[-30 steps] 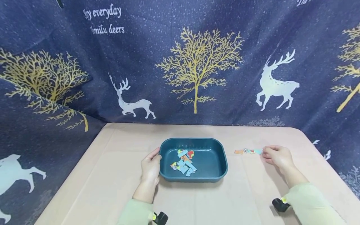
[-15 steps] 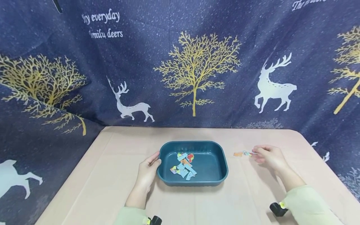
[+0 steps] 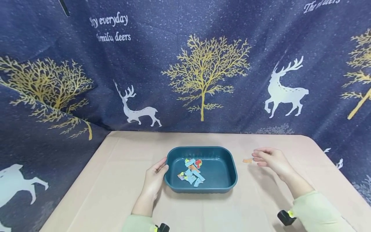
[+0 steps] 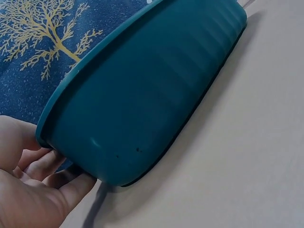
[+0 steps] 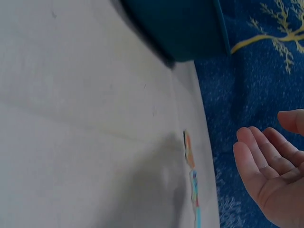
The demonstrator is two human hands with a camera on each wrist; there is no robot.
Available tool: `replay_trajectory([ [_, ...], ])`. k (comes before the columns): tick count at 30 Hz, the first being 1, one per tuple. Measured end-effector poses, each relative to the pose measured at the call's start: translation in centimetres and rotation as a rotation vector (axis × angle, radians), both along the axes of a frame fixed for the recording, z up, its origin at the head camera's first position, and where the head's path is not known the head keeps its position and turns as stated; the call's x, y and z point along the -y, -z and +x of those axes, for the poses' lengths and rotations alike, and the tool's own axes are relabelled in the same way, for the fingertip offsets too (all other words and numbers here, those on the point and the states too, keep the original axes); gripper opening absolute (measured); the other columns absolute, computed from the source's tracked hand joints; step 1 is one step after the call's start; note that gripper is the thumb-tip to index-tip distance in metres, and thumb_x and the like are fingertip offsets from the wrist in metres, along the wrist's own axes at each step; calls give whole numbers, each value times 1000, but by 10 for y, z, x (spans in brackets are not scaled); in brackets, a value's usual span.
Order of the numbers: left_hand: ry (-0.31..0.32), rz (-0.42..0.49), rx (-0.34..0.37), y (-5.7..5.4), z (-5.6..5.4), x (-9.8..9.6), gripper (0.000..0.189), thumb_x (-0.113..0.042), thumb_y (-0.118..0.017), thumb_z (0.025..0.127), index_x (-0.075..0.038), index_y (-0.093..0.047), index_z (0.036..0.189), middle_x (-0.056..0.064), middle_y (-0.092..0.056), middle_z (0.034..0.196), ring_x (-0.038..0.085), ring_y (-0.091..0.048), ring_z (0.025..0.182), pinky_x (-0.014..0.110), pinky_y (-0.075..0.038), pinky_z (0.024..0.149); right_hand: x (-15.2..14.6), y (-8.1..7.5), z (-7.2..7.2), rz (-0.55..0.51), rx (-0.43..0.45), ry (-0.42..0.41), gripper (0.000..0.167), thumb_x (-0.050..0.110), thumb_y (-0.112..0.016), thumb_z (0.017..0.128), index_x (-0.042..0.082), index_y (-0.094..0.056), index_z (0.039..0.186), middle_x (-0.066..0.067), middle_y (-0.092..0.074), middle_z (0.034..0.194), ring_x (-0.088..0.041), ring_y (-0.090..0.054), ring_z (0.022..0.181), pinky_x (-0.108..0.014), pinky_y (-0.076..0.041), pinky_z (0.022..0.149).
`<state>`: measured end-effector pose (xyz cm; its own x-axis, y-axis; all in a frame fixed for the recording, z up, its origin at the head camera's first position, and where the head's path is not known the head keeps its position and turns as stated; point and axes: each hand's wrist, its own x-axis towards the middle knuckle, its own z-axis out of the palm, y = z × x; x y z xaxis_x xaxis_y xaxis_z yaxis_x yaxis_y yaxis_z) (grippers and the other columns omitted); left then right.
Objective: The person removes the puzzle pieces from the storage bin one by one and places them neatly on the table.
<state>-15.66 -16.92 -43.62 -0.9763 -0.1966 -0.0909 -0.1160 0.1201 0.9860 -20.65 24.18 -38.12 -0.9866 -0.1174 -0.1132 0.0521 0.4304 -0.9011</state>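
Note:
A dark teal rectangular tray [image 3: 200, 190] stands on the table, with several torn, coloured paper scraps [image 3: 189, 176] lying in its left half. My left hand [image 3: 153, 180] holds the tray's left end; in the left wrist view its thumb is at the rim and the other fingers lie against the outer wall [image 4: 133, 104]. To the right of the tray, my right hand [image 3: 275, 163] hovers with nothing between thumb and fingers, as the right wrist view shows. Below it a row of scraps lies on the table: an orange scrap [image 5: 189, 149], a multicoloured scrap [image 5: 194, 187] and a light blue scrap [image 5: 197, 217].
A pale beige cloth [image 3: 220, 212] covers the table. Behind its far edge hangs a dark blue curtain [image 3: 232, 122] printed with white deer and yellow trees. A small black camera [image 3: 286, 217] sits at my right wrist.
My right hand has shifted left along the row of scraps and its fingers have loosened; in the head view it now hides all but the orange scrap. My left hand stays at the tray.

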Motion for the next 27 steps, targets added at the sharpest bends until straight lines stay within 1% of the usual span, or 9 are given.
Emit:
replay_trajectory([
  [4, -2, 3, 4, 1, -2, 0, 42, -17, -52, 95, -10, -49, 137, 14, -52, 139, 29, -48, 130, 36, -43, 107, 8, -3, -1, -23, -11, -27, 58, 33, -50, 98, -14, -43, 131, -27, -59, 124, -5, -67, 92, -24, -60, 79],
  [7, -1, 12, 5, 2, -2, 0, 43, -17, -52, 95, -10, -49, 137, 14, -52, 139, 28, -48, 130, 34, -44, 106, 13, -5, 0, -38, -13, -46, 55, 29, -51, 98, -14, -43, 131, -27, -59, 124, -6, -68, 93, -25, -60, 80],
  [11, 3, 17, 9, 3, -1, 0, 43, -17, -52, 95, -10, -48, 138, 14, -51, 139, 28, -49, 129, 33, -45, 105, 20, -7, 2, -60, -4, -62, 51, 25, -51, 98, -14, -43, 130, -28, -60, 122, -7, -69, 91, -24, -60, 80],
  [16, 0, 18, 4, 3, 0, 1, 43, -18, -54, 95, -10, -49, 137, 13, -52, 138, 28, -49, 129, 32, -45, 105, 29, -9, 3, -95, -1, -91, 50, 23, -51, 98, -15, -43, 130, -30, -59, 122, -9, -69, 90, -25, -60, 80],
  [22, 3, 24, -9, 4, 0, 2, 43, -18, -54, 95, -8, -50, 136, 15, -53, 138, 29, -50, 128, 32, -45, 104, 43, -13, 5, -108, 3, -107, 49, 23, -51, 98, -14, -44, 129, -31, -57, 124, -9, -69, 93, -27, -60, 82],
  [27, 7, 40, -15, 4, -1, 2, 42, -17, -54, 95, -8, -49, 136, 15, -52, 138, 29, -50, 128, 31, -46, 103, 54, -15, 5, -114, 0, -125, 46, 19, -50, 98, -16, -44, 128, -33, -56, 123, -10, -69, 93, -26, -59, 81],
])
